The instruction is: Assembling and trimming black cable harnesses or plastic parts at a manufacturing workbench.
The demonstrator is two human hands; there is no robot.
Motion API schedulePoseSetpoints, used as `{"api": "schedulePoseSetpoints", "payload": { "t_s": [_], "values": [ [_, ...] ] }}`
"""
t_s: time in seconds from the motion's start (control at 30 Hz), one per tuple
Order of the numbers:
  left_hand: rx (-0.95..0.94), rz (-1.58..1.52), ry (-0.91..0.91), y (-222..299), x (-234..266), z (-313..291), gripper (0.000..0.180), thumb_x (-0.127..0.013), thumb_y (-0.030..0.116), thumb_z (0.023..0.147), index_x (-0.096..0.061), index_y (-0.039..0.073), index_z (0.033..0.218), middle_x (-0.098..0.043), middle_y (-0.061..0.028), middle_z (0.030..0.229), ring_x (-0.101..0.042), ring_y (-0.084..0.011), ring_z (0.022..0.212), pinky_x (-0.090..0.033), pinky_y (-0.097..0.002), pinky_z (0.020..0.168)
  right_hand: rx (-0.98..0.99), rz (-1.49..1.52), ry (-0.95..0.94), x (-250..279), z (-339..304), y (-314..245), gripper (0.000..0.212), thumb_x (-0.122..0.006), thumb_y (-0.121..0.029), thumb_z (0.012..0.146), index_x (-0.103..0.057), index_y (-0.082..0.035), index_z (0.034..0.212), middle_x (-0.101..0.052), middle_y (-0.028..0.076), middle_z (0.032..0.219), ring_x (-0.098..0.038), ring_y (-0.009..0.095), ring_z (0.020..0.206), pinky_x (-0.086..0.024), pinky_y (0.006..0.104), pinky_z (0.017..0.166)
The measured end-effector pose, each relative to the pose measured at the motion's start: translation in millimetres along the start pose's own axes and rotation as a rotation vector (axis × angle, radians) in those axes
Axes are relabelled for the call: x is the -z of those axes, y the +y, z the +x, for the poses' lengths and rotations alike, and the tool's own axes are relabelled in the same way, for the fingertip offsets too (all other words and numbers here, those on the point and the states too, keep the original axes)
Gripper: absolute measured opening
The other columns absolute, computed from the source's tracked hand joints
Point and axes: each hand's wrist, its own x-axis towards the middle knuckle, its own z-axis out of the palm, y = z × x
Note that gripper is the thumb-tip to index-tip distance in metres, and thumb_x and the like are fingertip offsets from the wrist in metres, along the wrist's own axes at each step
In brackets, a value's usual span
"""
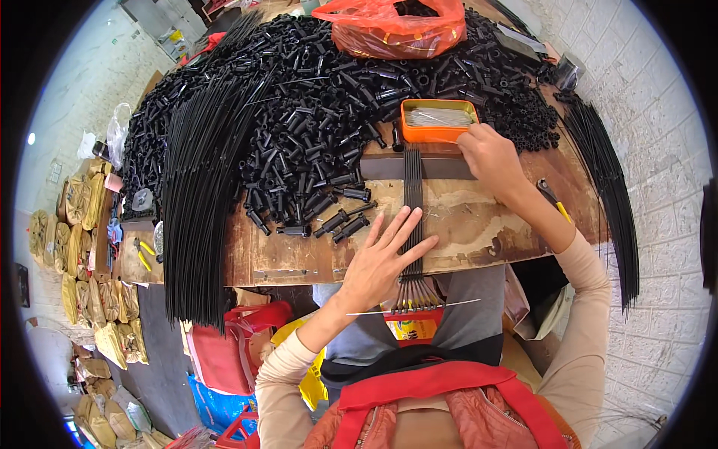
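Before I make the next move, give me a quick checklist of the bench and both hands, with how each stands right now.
1. Left hand steadying the black rods: ok, palm down, fingers spread across them.
2. Orange tin open, with thin pale pins inside: ok.
3. Right hand holding a pin: cannot tell, its fingertips are at the tin's right end but too small to read.
4. Thin rod through every rod end: cannot tell, it crosses the near ends, but the detail is too fine.
5. Pliers well clear of the right forearm: not ok, the yellow handle lies close beside it.
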Motion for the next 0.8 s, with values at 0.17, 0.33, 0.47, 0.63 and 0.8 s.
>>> {"api": "schedulePoseSetpoints", "payload": {
  "t_s": [0.17,0.33,0.47,0.63,0.8],
  "values": [
    [-0.001,-0.02,0.009,1,1,1,0.078,-0.061,0.002,0.068,-0.047,0.023,0.141,-0.025,-0.0151,0.158,-0.025,-0.0312,0.146,-0.022,-0.0507,0.117,-0.007,0.237,0.056,-6,-9,-28,0.011,-0.064,-0.008,0.081,-0.063,-0.006,0.091,-0.059,0.01,0.082,-0.061,0.028,0.083,-0.051,0.0384,0.069],
    [-0.007,-0.021,0.018,0,-3,0,0.077,-0.061,0.002,0.069,-0.046,0.023,0.142,-0.025,-0.0152,0.158,-0.025,-0.0312,0.146,-0.022,-0.0507,0.117,-0.013,0.056,-0.175,-21,-6,-45,0.012,-0.066,-0.01,0.079,-0.06,-0.005,0.087,-0.058,0.008,0.08,-0.062,0.024,0.083,-0.052,0.0393,0.065],
    [-0.01,-0.04,0.027,0,-3,1,0.077,-0.06,0.002,0.069,-0.046,0.023,0.142,-0.025,-0.0151,0.158,-0.025,-0.0309,0.146,-0.022,-0.0507,0.117,0.056,-0.016,-0.022,-14,3,-32,0.011,-0.065,-0.009,0.078,-0.058,-0.006,0.085,-0.057,0.007,0.081,-0.061,0.024,0.081,-0.052,0.0389,0.063],
    [-0.007,-0.011,0.016,-1,-4,-1,0.075,-0.06,0.002,0.07,-0.046,0.023,0.141,-0.025,-0.0149,0.158,-0.025,-0.0307,0.146,-0.023,-0.0504,0.117,0.029,0.089,-0.07,-22,-2,-21,0.022,-0.062,-0.003,0.079,-0.063,-0.006,0.101,-0.054,0.009,0.083,-0.061,0.028,0.079,-0.052,0.039,0.067],
    [-0.007,-0.026,0.012,-1,-3,0,0.073,-0.058,0.002,0.071,-0.048,0.022,0.141,-0.026,-0.015,0.158,-0.026,-0.0307,0.146,-0.023,-0.05,0.117,0.009,0.125,-0.129,-22,-4,-18,0.045,-0.061,-0.001,0.078,-0.062,-0.008,0.123,-0.054,0.011,0.087,-0.061,0.03,0.08,-0.052,0.0402,0.069]
  ]
}}
